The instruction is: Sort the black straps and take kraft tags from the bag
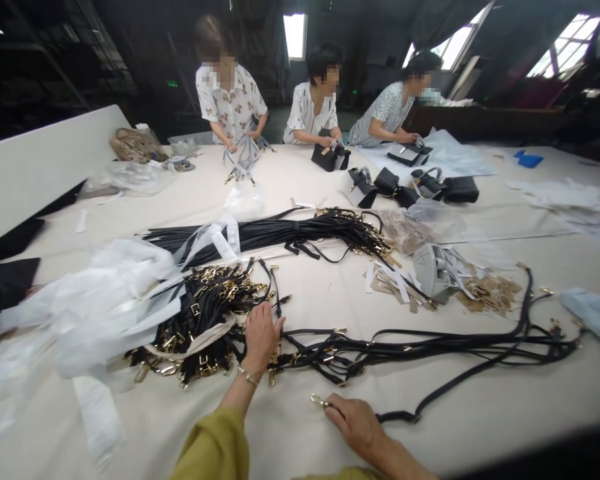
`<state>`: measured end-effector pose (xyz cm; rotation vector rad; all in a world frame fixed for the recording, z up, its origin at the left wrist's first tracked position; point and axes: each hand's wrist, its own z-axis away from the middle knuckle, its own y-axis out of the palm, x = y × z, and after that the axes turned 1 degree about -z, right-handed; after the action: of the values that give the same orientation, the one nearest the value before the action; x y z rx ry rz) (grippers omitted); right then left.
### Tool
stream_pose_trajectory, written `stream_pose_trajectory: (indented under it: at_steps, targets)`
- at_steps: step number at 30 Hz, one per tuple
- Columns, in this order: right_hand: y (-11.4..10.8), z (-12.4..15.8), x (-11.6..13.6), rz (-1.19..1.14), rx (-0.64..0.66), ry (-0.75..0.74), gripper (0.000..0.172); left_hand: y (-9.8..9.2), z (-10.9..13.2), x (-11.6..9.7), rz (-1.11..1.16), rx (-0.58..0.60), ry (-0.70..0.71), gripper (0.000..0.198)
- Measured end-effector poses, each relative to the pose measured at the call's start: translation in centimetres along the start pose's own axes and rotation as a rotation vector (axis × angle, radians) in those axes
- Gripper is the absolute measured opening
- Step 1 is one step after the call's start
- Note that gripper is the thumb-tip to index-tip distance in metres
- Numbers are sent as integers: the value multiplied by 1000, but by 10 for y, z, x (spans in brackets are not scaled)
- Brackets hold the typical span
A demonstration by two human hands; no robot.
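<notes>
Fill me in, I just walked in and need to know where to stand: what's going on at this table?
A person in a mustard sleeve works over a pale table. The left hand rests on a heap of black straps with gold buckles; the right hand pinches the gold clasp of one long black strap laid out across the table. White wrapping lies to the left. Across the table, three people handle small black bags and straps.

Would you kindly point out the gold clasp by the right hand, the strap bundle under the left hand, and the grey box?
gold clasp (319, 400), head view, its middle.
strap bundle (205, 320), head view, buckle cluster.
grey box (433, 272), head view, front face.
</notes>
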<state>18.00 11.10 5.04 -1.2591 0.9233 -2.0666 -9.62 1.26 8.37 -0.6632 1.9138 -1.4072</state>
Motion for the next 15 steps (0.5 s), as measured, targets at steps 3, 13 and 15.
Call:
stream_pose_trajectory:
  at_steps: [3, 13, 15]
  targets:
    - [2, -1, 0, -1, -4, -8, 26, 7, -26, -3, -133, 99, -48, 38]
    - [-16, -6, 4, -168, 69, 55, 21, 11, -49, 33, -215, 159, 99, 25]
    - [-22, -6, 5, -237, 113, 82, 22, 9, -54, 37, -223, 154, 104, 29]
